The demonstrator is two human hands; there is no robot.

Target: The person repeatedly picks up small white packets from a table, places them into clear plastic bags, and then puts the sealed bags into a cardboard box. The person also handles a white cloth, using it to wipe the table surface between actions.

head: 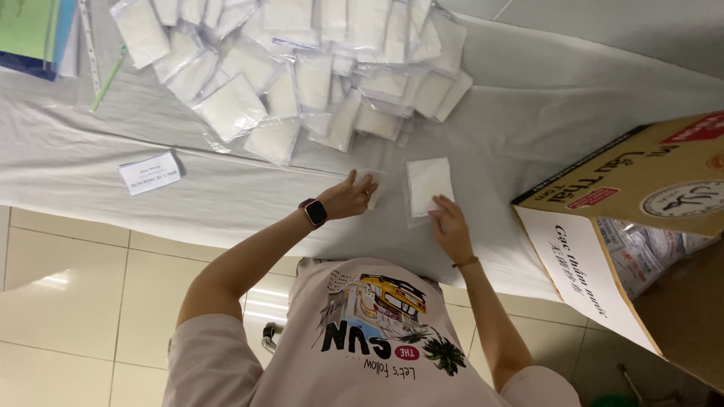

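Observation:
My left hand [348,197], with a dark watch on its wrist, pinches a small white packet [375,183] on the white-covered table [528,128]. My right hand [450,224] grips the near corner of a larger flat white packet in clear wrap [428,183] that lies on the cloth. The two packets are side by side, a little apart. Just beyond them a big loose pile of similar white packets [302,68] spreads across the cloth.
An open cardboard box [641,188] with wrapped packs inside stands at the right, against the table edge. A white paper label [149,172] lies at left. A green pen [108,81] and stacked folders [34,34] sit at far left. Tiled floor [68,301] is below.

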